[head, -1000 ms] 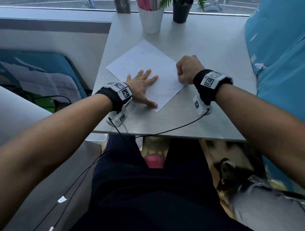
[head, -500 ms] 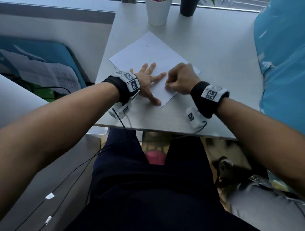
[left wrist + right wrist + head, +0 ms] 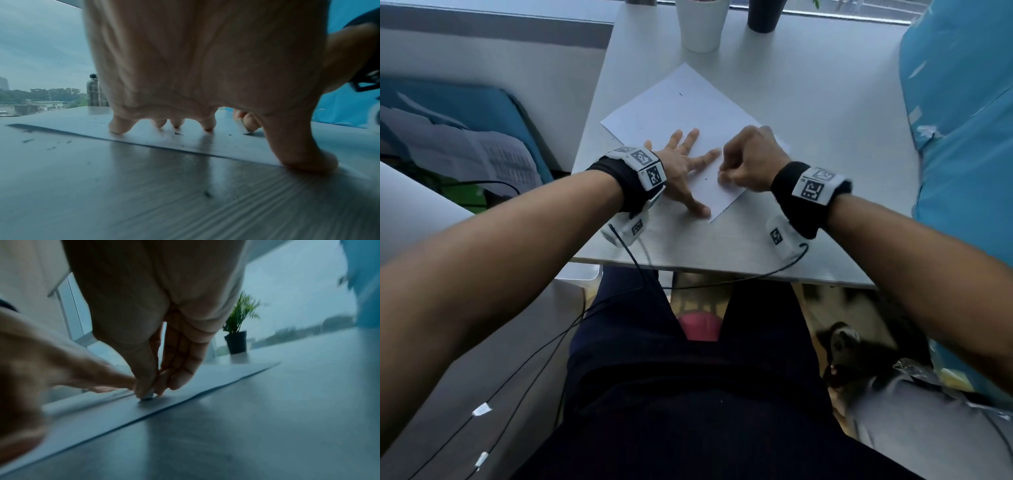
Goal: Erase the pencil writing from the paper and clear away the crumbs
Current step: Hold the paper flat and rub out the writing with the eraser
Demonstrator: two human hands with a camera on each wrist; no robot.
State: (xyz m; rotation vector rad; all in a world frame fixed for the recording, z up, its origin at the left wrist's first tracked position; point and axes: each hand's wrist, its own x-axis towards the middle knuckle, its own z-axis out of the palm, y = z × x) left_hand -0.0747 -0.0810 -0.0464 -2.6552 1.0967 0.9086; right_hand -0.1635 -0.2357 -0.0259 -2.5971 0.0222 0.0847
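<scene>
A white sheet of paper [image 3: 688, 113] lies slanted on the pale table [image 3: 825, 113]. My left hand [image 3: 685, 164] lies flat and spread on the sheet's near part, pressing it down; its fingertips [image 3: 119, 128] touch the paper [image 3: 144, 136]. My right hand [image 3: 750, 161] is curled beside the left forefinger and pinches a small eraser [image 3: 147, 396], whose tip presses on the paper [image 3: 205, 389]. Dark crumbs [image 3: 177, 133] lie on the sheet by the left fingers, and one dark speck [image 3: 705, 178] shows between the hands.
A white cup [image 3: 700, 24] and a dark plant pot [image 3: 763, 15] stand at the table's far edge. A blue padded thing [image 3: 962, 120] borders the table on the right. More crumbs [image 3: 207, 194] lie on the bare table near the left wrist. Cables hang off the near edge.
My right hand has moved left and nearer, from the sheet's right edge onto the paper beside the left forefinger. The left hand stays flat on the sheet.
</scene>
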